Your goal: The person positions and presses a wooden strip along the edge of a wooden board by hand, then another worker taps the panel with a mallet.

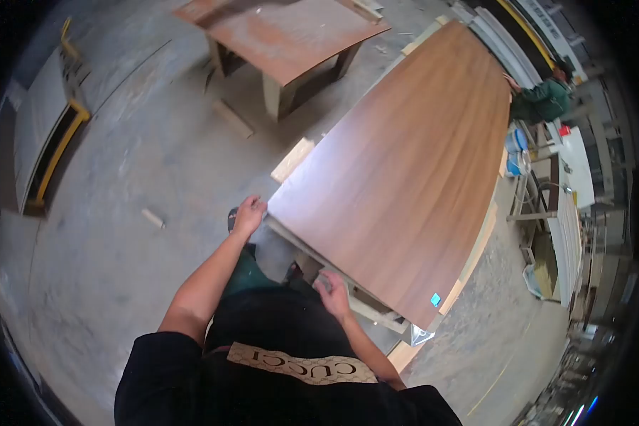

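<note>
A large brown wood-grain panel [397, 163] lies on a stack, with a small blue sticker [435, 299] near its close right corner. My left hand [250, 214] is at the panel's near left corner, its fingers curled close to the edge; whether they grip it cannot be made out. Beside the near edge is my right hand [332, 292], fingers partly bent and apart, with nothing seen in it. Light wooden strips [292, 160] stick out from under the panel.
A reddish table [291, 35] stands beyond on the left. A co-worker in green [547, 99] is at the panel's far right side, near blue buckets [516, 163]. Wood pieces [233, 118] lie on the floor. A yellow-edged stack [57, 153] is far left.
</note>
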Demonstrator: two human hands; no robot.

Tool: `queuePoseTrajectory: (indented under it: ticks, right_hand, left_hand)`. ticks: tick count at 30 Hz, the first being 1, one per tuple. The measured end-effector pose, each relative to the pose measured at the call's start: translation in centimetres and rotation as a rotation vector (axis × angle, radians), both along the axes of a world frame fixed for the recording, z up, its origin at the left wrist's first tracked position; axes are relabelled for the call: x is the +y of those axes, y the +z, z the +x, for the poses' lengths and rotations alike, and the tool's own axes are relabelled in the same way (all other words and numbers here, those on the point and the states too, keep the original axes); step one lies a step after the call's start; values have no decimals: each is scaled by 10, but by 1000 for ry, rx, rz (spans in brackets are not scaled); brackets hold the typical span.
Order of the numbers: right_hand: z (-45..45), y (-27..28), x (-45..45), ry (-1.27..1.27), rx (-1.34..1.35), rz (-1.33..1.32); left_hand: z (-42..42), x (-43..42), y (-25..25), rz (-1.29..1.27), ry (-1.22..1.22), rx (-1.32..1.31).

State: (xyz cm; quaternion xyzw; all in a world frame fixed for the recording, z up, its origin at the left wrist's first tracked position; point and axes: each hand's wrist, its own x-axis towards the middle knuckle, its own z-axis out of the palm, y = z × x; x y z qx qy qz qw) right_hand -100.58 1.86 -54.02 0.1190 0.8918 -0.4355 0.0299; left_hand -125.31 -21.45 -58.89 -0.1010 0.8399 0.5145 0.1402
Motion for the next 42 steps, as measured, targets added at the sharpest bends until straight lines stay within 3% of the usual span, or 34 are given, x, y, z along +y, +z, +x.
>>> queuePoseTrajectory:
  ticks: [3, 5, 9, 11, 15, 17, 20, 25, 28, 32, 35, 38, 41, 42]
  right_hand:
    - [-29, -14, -23, -126, -145, -77]
    - [-42, -31, -33, -335, -274, -401]
    - [-89, -20, -67, -600, -412, -698]
    - [-111, -12, -89, -815, -435, -861]
    - [-143, -11, -118, -926, -341, -1218]
    - [-154, -14, -131, -1054, -337, -1282]
    - [-164, -14, -142, -1055, -236, -1380]
    - [-176, -19, -148, -1154, -200, -1443]
    - [-181, -24, -149, -1155, -143, -1493]
    - [-183, -30, -152, -1220, -123, -1465]
    - [-185, -19, -155, -1201, -307, -1272]
    - [-151, -33, -149, -1063, -340, -897]
    - [-109, -5, -117, -1086, -168, -333]
    - [-98, 27, -100, -1156, -173, -171]
  left_hand:
    - [-39, -1, -34, 18, -244, -147]
    - [-46, 6, 3, 102, -329, -74]
    - [-69, 12, -1, 131, -525, -338]
    - [-66, 14, -40, 199, -535, -309]
    - [-87, 21, -48, 372, -643, -505]
    - [-99, 24, -44, 298, -722, -495]
    - [-114, 28, -32, 363, -777, -618]
    - [-122, 31, -5, 213, -902, -606]
    - [-118, 28, -22, 286, -922, -588]
    - [-110, 27, -46, 318, -939, -580]
    - [-110, 25, -56, 399, -883, -652]
    - [-115, 29, -7, 338, -884, -694]
    - [-114, 32, 11, 271, -895, -799]
    - [-109, 30, 10, 362, -817, -779]
